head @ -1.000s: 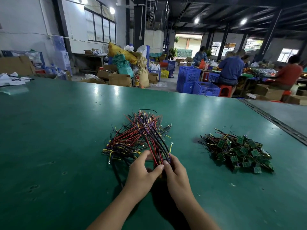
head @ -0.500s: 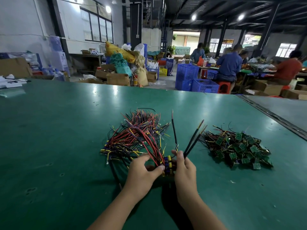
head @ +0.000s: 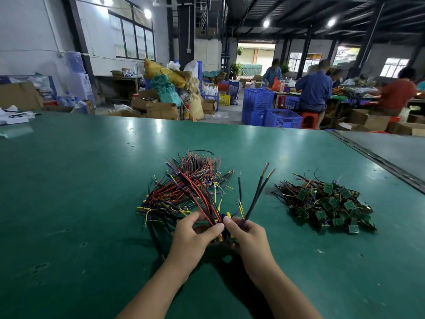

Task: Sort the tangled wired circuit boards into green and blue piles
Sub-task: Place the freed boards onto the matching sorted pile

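While the left hand (head: 195, 236) pinches the near end of the tangled red, black and yellow wire bundle (head: 190, 187), the right hand (head: 248, 236) grips stiff black leads (head: 255, 194).
These leads rise at frame centre, apart from the heap of small green circuit boards (head: 326, 206) at right; bare green tabletop (head: 69, 203) spreads left.

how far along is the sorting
Done: a green pile lies on the right. In hand: the right hand grips one wired board at the tangle, which the left hand pinches. Left: the large tangle; no separate blue pile shows.
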### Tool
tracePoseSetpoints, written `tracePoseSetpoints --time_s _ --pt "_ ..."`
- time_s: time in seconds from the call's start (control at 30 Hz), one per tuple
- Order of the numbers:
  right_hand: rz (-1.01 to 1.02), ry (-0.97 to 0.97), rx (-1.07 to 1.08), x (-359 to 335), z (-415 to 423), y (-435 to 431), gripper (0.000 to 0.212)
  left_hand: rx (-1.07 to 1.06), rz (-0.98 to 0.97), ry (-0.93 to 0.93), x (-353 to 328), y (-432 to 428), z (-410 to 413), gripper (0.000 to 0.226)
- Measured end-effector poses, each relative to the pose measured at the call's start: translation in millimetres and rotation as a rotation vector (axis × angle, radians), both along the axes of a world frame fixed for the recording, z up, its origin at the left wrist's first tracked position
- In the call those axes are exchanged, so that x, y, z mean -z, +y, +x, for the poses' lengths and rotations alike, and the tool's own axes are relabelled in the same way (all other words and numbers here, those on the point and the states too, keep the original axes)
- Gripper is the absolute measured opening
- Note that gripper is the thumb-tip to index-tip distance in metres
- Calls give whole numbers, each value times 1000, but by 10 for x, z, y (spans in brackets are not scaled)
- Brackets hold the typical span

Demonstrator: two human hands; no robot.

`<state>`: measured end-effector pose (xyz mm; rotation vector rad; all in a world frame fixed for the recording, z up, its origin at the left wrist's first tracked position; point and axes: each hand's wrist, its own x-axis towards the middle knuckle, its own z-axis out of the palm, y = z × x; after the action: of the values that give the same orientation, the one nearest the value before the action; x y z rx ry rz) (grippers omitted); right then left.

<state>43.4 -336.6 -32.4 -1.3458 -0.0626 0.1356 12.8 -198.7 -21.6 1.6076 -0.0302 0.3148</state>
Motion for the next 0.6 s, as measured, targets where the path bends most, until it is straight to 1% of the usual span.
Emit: tracePoseSetpoints --time_s 0.07,0.17,0.27,0.3,0.37,0.4,0.47,0.53,0.6 --pt "58 23 -19 -17 -10 -16 19 -2 24 28 12 -9 10 13" --pt "63 38 -64 -31 -16 -25 26 4 -48 100 9 -12 13 14" --pt "73 63 -123 -43 -18 -34 26 36 -129 148 1 20 18 17" --pt "81 74 -144 -50 -15 -46 25 52 -157 161 -11 30 14 17" --pt "111 95 -190 -56 4 -76 26 86 -212 182 -39 43 3 9" --pt "129 104 -215 -54 19 -92 31 108 -236 192 -55 45 -6 6" --pt "150 127 -257 -70 27 -117 40 155 -283 211 -76 56 -17 8" --pt "179 154 -284 -100 26 -124 39 194 -309 236 -93 73 -18 11" --pt "197 180 -300 -124 26 -123 33 222 -326 253 -104 88 -16 19"
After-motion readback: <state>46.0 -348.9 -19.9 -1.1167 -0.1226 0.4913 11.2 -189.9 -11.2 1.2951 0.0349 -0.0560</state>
